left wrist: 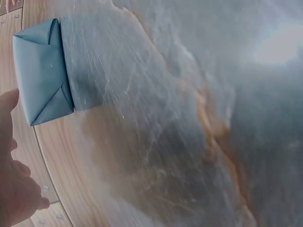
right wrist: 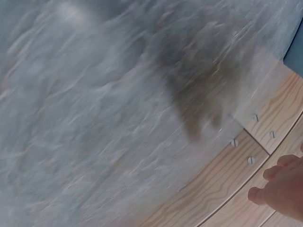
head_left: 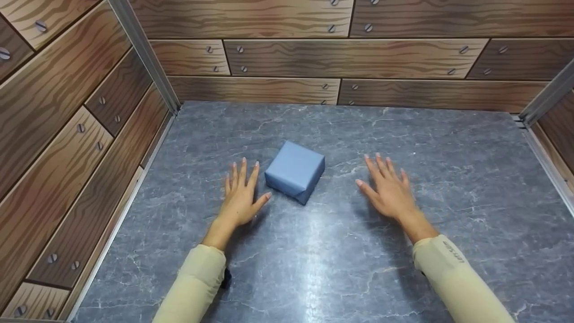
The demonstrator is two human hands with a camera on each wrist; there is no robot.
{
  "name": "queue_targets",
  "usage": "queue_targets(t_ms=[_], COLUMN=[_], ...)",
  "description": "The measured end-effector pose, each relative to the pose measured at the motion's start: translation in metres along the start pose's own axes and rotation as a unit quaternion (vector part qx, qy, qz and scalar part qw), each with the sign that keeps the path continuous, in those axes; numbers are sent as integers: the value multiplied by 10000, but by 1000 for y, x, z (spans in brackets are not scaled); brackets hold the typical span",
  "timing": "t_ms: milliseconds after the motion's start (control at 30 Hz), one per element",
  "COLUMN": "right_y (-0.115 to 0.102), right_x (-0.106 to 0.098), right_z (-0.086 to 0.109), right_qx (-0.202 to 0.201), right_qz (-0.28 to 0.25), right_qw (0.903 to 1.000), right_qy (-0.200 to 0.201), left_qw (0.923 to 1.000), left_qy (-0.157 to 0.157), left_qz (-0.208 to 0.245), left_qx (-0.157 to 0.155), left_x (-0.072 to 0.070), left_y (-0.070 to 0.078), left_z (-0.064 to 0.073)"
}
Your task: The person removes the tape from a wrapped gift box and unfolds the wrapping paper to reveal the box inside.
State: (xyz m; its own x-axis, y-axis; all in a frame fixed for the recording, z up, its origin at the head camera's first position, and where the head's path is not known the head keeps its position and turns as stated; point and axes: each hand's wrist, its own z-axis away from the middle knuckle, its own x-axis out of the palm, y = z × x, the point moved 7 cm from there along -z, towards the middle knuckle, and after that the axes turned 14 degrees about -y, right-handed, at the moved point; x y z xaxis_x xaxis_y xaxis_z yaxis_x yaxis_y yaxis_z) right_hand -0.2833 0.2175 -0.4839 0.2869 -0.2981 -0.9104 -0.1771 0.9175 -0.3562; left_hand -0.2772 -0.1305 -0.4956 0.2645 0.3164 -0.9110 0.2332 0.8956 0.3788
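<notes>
A box wrapped in plain blue paper point(head_left: 294, 166) sits on the grey marbled tabletop, turned at an angle, its folded end flaps showing in the left wrist view point(left wrist: 43, 73). My left hand point(head_left: 240, 199) is just left of the box, fingers extended and thumb pointing toward it, a small gap between. Farther off on the right, my right hand point(head_left: 390, 193) has its fingers spread and holds nothing. Both hands appear raised over the surface, with shadows below. Only a corner of the box point(right wrist: 296, 52) enters the right wrist view, beyond the partly visible right hand point(right wrist: 284, 189).
Wood-plank-patterned panels point(head_left: 287, 58) wall the back, and another such panel point(head_left: 80, 148) stands along the left. Metal corner posts point(head_left: 145, 54) join the walls. The marbled tabletop point(head_left: 471, 179) extends around the box and reflects a bright light.
</notes>
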Motion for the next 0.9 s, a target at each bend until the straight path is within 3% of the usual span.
queue_targets(t_ms=[300, 600, 900], right_y=[-31, -60, -80], right_x=[5, 16, 23], right_z=[-18, -35, -42], right_qx=[-275, -385, -477], right_qz=[-112, -127, -142], right_qw=[9995, 9991, 9984], right_qy=[70, -129, -255], left_qw=[9997, 9980, 9978], left_qy=[-13, 300, 50], left_qz=[245, 516, 463], left_qx=[83, 226, 471], left_x=[0, -3, 5], left_y=[7, 14, 30], left_z=[-7, -10, -16])
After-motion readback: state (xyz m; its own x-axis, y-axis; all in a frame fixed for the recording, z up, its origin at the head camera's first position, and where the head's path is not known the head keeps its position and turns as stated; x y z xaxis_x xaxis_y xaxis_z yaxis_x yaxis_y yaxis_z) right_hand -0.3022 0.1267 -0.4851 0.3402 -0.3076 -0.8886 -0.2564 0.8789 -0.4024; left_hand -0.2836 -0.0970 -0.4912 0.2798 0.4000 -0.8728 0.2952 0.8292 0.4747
